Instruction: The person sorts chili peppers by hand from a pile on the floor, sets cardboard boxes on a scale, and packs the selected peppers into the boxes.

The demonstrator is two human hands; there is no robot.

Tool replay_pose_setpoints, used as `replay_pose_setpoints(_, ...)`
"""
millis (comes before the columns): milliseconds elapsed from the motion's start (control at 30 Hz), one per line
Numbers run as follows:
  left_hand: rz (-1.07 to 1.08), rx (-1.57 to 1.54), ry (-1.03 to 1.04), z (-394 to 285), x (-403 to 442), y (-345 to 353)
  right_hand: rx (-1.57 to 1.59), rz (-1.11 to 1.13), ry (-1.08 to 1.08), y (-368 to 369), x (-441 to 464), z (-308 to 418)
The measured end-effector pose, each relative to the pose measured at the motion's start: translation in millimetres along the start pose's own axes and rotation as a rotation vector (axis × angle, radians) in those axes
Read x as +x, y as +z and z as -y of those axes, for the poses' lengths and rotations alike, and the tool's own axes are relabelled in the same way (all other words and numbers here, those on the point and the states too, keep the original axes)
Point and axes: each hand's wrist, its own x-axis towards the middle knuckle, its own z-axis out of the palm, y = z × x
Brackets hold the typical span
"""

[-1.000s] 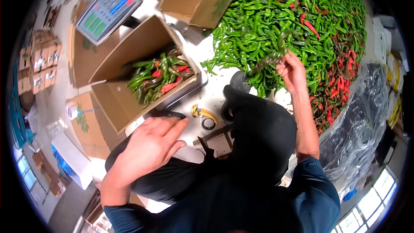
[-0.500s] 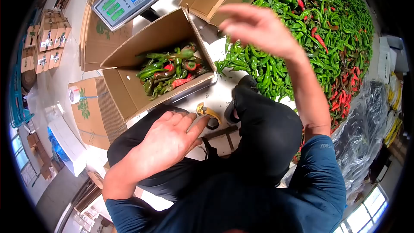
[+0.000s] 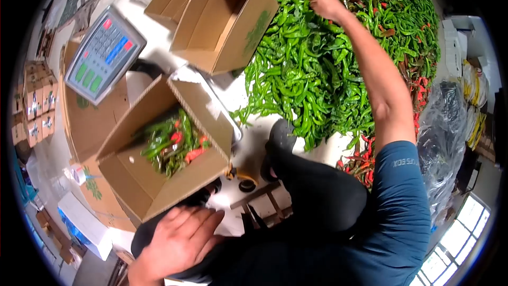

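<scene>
Green peppers form a large pile on the floor, with red and dark ones mixed in. At the far side of the pile, my right hand reaches down with its fingers bent together; what they hold, if anything, is hidden. Near my knee, my left hand hovers palm down with its fingers spread and nothing in them. Just beyond it an open cardboard box has green, red and dark peppers at its bottom.
A scale display stands behind the box. Other open cartons are at the top. A tape roll and a yellow tool lie near my feet. Clear plastic sheeting is on the right.
My right hand has gone from the near side of the pile, past the cartons, to its far side. The dark pepper it held at first is no longer seen in it.
</scene>
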Motion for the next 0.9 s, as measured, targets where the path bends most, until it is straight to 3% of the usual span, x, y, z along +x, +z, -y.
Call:
replay_pose_setpoints(67, -0.038, 0.016, 0.005, 9.1, 4.9, 2.4, 0.059, -0.068, -0.053, 14.7, 19.4, 16.8)
replay_pose_setpoints(167, -0.016, -0.059, -0.101, 15.7, 15.7, -7.6, 0.019, 0.012, -0.137, 45.5, 66.1, 35.3)
replay_pose_setpoints(267, -0.016, -0.078, -0.136, 21.9, 25.1, -9.2, -0.045, 0.125, -0.038, 77.2, 105.2, 41.1)
replay_pose_setpoints(533, 0.09, -0.119, -0.234, 29.4, 41.3, -15.1, -0.412, 0.07, 0.023, 90.8, 92.9, 69.8)
replay_pose_setpoints(767, 0.091, -0.115, -0.232, 34.2, 41.5, -19.8, -0.261, -0.133, 0.174, 39.5, 32.5, 52.6)
replay_pose_setpoints(800, 0.08, -0.13, -0.23, 36.8, 39.8, -18.4, -0.201, -0.271, 0.187, 29.2, 13.9, 39.9)
replay_pose_setpoints(867, 0.056, -0.159, -0.222, 43.9, 34.0, -14.5, 0.165, -0.317, 0.434, 3.6, -15.9, 11.3)
replay_pose_setpoints(900, 0.023, -0.181, -0.233, 46.5, 31.8, -12.9, 0.263, -0.421, 0.451, -3.3, -30.5, -8.7)
